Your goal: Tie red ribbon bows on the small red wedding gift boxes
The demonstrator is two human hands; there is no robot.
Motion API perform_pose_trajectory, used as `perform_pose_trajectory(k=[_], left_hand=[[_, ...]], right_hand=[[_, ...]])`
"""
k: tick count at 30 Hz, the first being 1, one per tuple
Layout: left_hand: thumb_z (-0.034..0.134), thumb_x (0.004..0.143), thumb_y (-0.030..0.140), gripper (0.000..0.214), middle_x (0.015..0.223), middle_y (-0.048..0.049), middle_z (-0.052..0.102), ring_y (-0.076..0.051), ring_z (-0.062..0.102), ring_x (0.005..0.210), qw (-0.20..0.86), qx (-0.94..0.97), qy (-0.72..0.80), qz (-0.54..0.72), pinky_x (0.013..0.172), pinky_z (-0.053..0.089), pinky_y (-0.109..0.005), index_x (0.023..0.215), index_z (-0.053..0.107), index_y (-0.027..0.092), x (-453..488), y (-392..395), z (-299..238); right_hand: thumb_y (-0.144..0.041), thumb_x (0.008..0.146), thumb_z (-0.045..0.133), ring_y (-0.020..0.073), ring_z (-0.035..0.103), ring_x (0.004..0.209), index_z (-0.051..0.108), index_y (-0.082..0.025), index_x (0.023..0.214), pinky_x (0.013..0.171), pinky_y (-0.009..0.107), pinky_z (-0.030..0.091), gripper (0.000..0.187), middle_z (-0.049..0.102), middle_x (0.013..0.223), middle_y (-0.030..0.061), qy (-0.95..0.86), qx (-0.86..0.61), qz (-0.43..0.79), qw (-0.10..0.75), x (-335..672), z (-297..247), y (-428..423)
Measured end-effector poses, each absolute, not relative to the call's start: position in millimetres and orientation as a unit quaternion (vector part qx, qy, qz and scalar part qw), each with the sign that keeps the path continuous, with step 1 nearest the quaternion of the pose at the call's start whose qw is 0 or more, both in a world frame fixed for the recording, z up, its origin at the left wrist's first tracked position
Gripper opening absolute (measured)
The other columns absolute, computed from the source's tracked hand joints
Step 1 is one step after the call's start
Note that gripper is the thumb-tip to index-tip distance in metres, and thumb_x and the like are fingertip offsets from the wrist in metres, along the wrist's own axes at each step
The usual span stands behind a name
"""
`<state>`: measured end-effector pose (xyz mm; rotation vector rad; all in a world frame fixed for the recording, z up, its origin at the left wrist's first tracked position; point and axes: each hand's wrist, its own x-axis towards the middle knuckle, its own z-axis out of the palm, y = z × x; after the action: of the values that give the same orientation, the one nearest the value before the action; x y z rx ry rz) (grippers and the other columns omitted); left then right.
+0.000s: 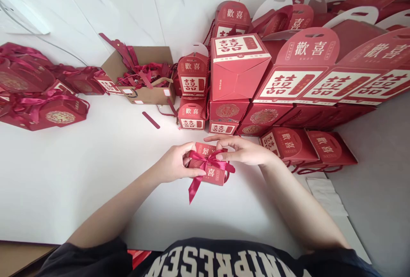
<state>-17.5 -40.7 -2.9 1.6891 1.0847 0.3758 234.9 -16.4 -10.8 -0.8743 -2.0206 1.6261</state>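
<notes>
Left hand (174,163) and right hand (243,151) both grasp a small red gift box (209,170) with their fingers; its ribbon bow (209,161) is tied, above the white tabletop (80,174).

Bright, even light; the white table (80,174) glares around the fingers (221,140); soft shadows beneath them; edges beyond bend, wide-angle.
</notes>
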Motion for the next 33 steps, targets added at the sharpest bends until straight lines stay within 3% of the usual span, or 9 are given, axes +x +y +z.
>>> perform_pose_trajectory(k=[6, 11, 18, 27, 33], left_hand=[[0.078, 0.066, 0.038, 0.051, 0.079, 0.0001, 0.061, -0.011, 0.051, 0.063, 0.556, 0.695, 0.432, 0.147, 0.054, 0.042, -0.021, 0.11, 0.06, 0.019, -17.4, -36.2, -2.1], [0.077, 0.067, 0.039, 0.053, 0.073, 0.0025, 0.058, -0.008, 0.046, 0.055, 0.544, 0.707, 0.433, 0.134, 0.047, 0.037, -0.019, 0.114, 0.06, 0.02, -18.1, -34.4, -0.5], [0.077, 0.067, 0.042, 0.046, 0.064, 0.0055, 0.049, -0.007, 0.038, 0.051, 0.504, 0.739, 0.428, 0.127, 0.046, 0.032, -0.019, 0.104, 0.061, 0.02, -18.7, -33.6, -3.7], [0.078, 0.066, 0.042, 0.046, 0.058, 0.0076, 0.043, -0.007, 0.037, 0.048, 0.512, 0.73, 0.432, 0.14, 0.043, 0.031, -0.018, 0.102, 0.06, 0.019, -19.0, -35.2, -3.5], [0.08, 0.064, 0.038, 0.039, 0.057, 0.0081, 0.043, -0.005, 0.037, 0.045, 0.58, 0.677, 0.408, 0.196, 0.042, 0.03, -0.017, 0.087, 0.057, 0.017, -18.8, -37.2, -16.1]], right_hand=[[-0.036, 0.086, 0.064, 0.026, 0.045, 0.132, 0.064, -0.017, 0.077, 0.11, 0.043, 0.029, 0.021, 0.049, 0.142, 0.0086, -0.737, -0.277, 0.587, 0.189, 242.1, -9.6, -10.2], [-0.038, 0.086, 0.063, 0.0242, 0.05, 0.123, 0.063, -0.017, 0.073, 0.105, 0.041, 0.035, 0.025, 0.052, 0.136, 0.0075, -0.732, -0.269, 0.593, 0.198, 241.5, -16.0, -7.7], [-0.047, 0.088, 0.059, 0.0198, 0.055, 0.105, 0.061, -0.016, 0.059, 0.098, 0.039, 0.039, 0.042, 0.056, 0.12, 0.0052, -0.72, -0.309, 0.569, 0.249, 225.0, -20.6, -8.6], [-0.047, 0.094, 0.051, 0.0194, 0.054, 0.106, 0.071, -0.02, 0.073, 0.096, 0.037, 0.04, 0.039, 0.056, 0.113, 0.0051, -0.728, -0.303, 0.544, 0.286, 220.0, -32.7, -8.8], [-0.045, 0.093, 0.053, 0.0191, 0.054, 0.107, 0.068, -0.018, 0.07, 0.097, 0.036, 0.04, 0.039, 0.057, 0.113, 0.0055, -0.73, -0.309, 0.533, 0.296, 222.6, -31.7, -12.6]])
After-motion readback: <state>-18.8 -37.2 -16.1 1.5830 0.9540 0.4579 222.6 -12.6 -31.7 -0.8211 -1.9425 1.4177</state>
